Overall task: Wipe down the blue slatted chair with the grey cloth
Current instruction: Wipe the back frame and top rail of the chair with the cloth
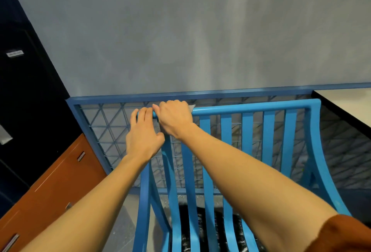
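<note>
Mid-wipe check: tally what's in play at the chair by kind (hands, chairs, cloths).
Hands: 2, left hand and right hand, both at the top rail
Chairs: 1, blue slatted chair
Cloths: 1, grey cloth, mostly hidden under the right hand
Total: 4

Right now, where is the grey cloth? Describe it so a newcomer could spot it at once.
Find the blue slatted chair in front of the mesh railing and follow its top rail leftward. The right hand grips that rail with the grey cloth under it. Only a pale corner shows beside the knuckles, whitish against the blue rail.
</note>
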Demonstrator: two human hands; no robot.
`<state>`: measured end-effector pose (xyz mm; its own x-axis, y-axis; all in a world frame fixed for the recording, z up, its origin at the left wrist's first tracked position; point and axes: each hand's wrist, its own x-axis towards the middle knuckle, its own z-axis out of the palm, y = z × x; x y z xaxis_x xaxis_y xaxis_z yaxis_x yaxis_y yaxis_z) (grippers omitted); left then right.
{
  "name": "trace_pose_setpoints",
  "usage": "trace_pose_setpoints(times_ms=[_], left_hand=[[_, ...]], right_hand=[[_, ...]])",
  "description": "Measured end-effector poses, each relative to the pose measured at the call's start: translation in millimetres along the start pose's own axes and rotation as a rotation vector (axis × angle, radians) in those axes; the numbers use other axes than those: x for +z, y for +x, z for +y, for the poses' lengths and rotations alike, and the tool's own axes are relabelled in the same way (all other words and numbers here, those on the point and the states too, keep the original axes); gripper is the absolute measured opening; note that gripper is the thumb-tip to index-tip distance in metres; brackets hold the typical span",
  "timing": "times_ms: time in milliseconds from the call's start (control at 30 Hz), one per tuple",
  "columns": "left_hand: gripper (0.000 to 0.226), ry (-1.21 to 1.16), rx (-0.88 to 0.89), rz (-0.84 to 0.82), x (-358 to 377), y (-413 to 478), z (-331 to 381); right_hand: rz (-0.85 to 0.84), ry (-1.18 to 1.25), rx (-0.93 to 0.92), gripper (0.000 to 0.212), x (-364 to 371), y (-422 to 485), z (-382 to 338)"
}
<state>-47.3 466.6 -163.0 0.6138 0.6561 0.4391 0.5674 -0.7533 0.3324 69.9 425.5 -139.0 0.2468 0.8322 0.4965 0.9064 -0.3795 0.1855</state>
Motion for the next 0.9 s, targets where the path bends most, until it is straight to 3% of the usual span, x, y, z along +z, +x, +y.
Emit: trace_pose_setpoints(times_ms=[200, 300, 467, 900], left_hand=[[0.066, 0.21, 0.032, -0.032, -7, 6, 7], [0.067, 0.302, 0.16, -0.037, -7, 6, 16], [0.063, 0.232, 0.259, -0.07, -1, 10, 46], [0.085, 0.215, 0.349, -0.087, 43, -1, 134]], right_hand=[[0.095, 0.151, -0.051, 0.035, 6, -12, 24], [0.118, 0.148, -0.041, 0.035, 10, -18, 33], [0.161, 0.144, -0.006, 0.032, 11, -36, 63], [0.134, 0.079, 0.115, 0.033, -5, -104, 179]])
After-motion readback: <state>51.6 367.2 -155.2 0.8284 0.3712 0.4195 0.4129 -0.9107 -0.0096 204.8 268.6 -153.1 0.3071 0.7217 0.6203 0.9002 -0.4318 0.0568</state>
